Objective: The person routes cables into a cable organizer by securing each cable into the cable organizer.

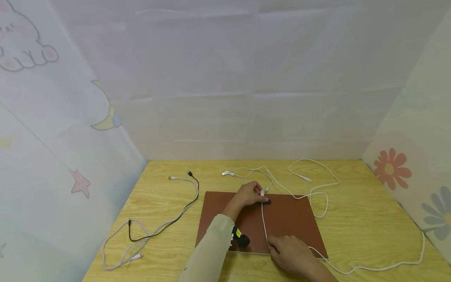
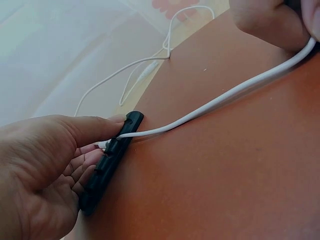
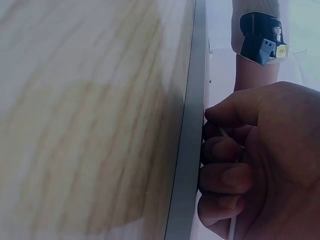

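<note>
My left hand [image 1: 249, 194] is at the far part of a brown board [image 1: 292, 219], holding a black slotted cable holder [image 2: 111, 165] between thumb and fingers. A white cable [image 2: 215, 102] passes through a slot near one end of the holder. Its white plug [image 1: 262, 193] sticks out on the far side, by my left fingers. Nearer the front edge of the board, my right hand [image 1: 292, 252] grips the same cable with curled fingers. Between the hands the cable runs nearly straight over the board. Beyond the right hand it trails off to the right.
To the left on the wooden table [image 1: 169, 243] lie a black cable [image 1: 181, 211] and a pale cable [image 1: 103, 250], partly side by side. Behind the board, another white cable [image 1: 282, 186] loops with several plugs. Printed fabric walls [image 1: 246, 129] surround the table.
</note>
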Demonstrator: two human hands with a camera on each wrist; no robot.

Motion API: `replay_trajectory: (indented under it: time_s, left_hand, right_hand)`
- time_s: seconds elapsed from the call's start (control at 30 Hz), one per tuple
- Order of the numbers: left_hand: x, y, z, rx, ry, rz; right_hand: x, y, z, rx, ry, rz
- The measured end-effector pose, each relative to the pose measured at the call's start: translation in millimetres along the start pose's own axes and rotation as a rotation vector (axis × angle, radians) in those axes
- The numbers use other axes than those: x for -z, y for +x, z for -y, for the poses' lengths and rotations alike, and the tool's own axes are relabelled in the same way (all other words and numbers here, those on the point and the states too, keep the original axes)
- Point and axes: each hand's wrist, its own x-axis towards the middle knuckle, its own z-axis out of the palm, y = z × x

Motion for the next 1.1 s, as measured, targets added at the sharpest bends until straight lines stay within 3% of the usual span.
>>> replay_trajectory:
  time_s: [0.3,0.63,0.83,1.1]
  left_hand:
    - [5.0,0.7,1.3,-0.046,-0.019,0.001]
    - [11.7,0.4,3.3,-0.051,-0.041,-0.017]
    - [13.2,4.6,7.8,-0.060,-0.105,-0.013]
    - [39.4,9.2,16.1,-0.052,-0.064,-0.111]
  right_hand:
    - [0,2,0,-0.013,-0.021,0.017]
    - [0,2,3,-0.019,-0.030,0.013]
    - [0,3,2,-0.021,-0.037,0.011]
    - [-1,1,3,-0.036,-0.061,0.011]
